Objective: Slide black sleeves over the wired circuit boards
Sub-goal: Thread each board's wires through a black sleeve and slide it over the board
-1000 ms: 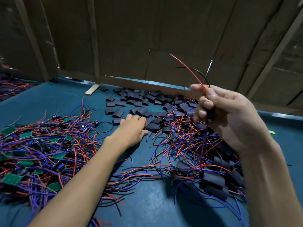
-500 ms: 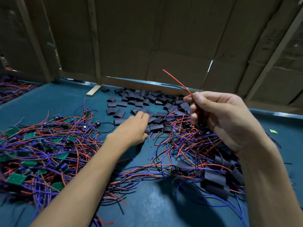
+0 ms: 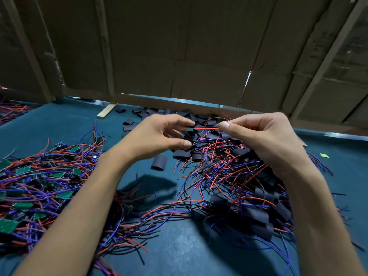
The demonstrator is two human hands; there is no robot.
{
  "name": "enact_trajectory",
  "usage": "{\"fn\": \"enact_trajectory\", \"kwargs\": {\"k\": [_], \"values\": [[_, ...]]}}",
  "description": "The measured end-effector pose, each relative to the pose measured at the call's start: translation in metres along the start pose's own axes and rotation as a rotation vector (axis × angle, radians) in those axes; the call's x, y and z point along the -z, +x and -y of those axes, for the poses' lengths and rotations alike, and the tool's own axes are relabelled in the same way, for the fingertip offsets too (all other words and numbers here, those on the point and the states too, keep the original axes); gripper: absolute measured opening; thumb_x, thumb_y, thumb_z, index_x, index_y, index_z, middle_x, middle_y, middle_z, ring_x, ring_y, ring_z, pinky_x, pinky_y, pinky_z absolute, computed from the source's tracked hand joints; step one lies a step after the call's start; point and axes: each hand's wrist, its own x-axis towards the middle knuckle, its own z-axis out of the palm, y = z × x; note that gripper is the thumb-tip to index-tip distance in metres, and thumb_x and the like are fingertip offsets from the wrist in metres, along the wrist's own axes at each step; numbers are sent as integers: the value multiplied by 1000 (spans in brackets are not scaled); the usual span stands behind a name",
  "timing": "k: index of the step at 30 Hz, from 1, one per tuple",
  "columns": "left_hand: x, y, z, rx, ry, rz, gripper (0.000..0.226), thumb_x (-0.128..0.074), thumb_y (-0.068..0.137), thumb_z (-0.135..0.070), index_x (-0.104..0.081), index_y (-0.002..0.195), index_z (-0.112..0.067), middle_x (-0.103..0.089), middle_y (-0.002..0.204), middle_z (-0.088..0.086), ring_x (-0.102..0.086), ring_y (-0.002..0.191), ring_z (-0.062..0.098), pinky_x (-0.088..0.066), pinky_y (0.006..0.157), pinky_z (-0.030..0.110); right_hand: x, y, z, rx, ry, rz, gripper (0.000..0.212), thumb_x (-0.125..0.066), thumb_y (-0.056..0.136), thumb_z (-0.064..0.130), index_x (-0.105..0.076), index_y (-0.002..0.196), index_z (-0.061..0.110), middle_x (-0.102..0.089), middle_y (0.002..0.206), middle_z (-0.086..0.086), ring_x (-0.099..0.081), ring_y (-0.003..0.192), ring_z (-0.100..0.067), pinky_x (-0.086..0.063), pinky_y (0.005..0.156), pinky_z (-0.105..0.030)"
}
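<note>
Across the teal worktop [image 3: 59, 124] wires lie in two heaps. At 9 o'clock from the hands sits a pile of bare green boards [image 3: 23, 170] tangled in red, blue and purple leads; at 4 o'clock a second heap [image 3: 249, 206] holds boards already covered in black. Loose sleeves [image 3: 151, 112] are scattered at 12 o'clock along the foot of a cardboard wall [image 3: 179, 46], and one single sleeve [image 3: 158, 163] lies apart on bare worktop at 6 o'clock from the left hand. A wooden strip [image 3: 104, 112] rests at 11 o'clock, a small green scrap [image 3: 324, 155] at 3 o'clock. Both forearms reach in from the lower edge, crossing over the wire heaps and hiding part of them.

Raised above the sleeves, the left hand [image 3: 155, 136] has its fingers loosely curved, forefinger and thumb spread apart like a wide pincer, with a black sleeve [image 3: 189, 135] showing between them; whether it actually touches that sleeve cannot be told. The right hand [image 3: 264, 140] pinches a red wire [image 3: 206, 128] between thumb and forefinger, the wire pointing toward 9 o'clock at the left hand's fingertips. Its other fingers curl inward, and what hangs below them is lost among the dark heap.
</note>
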Motion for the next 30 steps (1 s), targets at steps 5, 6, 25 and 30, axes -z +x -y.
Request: {"fn": "enact_trajectory", "kwargs": {"k": [5, 6, 25, 30], "values": [[-3, -4, -26, -132, -25, 28, 59, -83, 78, -8, -64, 133, -17, -73, 114, -2, -70, 104, 3, -56, 92, 23, -1, -2, 4, 35, 13, -11, 11, -81, 79, 42, -82, 80, 32, -75, 76, -10, -59, 66, -16, -46, 64, -31], [-4, -4, -29, -160, -6, 23, 58, -83, 78, -8, -65, 132, -16, -73, 114, -3, -70, 102, 2, -55, 91, 20, -1, -2, 4, 30, 14, -14, 11, -81, 78, 41, -82, 79, 30, -75, 74, -11, -59, 66, -15, -45, 64, -32], [0, -10, -37, -249, 19, -27, 51, -80, 77, -27, -70, 124, -11, -74, 110, -3, -72, 100, 5, -55, 94, 25, 0, -5, 8, 449, -292, -93, 7, -79, 86, 16, -78, 82, 10, -51, 67, -4, -44, 56, -14, -29, 55, -20], [0, -10, -39, -278, 103, -41, 49, -81, 80, -26, -69, 126, -13, -73, 111, -5, -70, 101, 3, -57, 94, 31, -3, -5, 10, 505, -374, -55, 9, -79, 85, 16, -78, 82, 7, -49, 67, -6, -46, 57, -20, -30, 54, -24]]}}
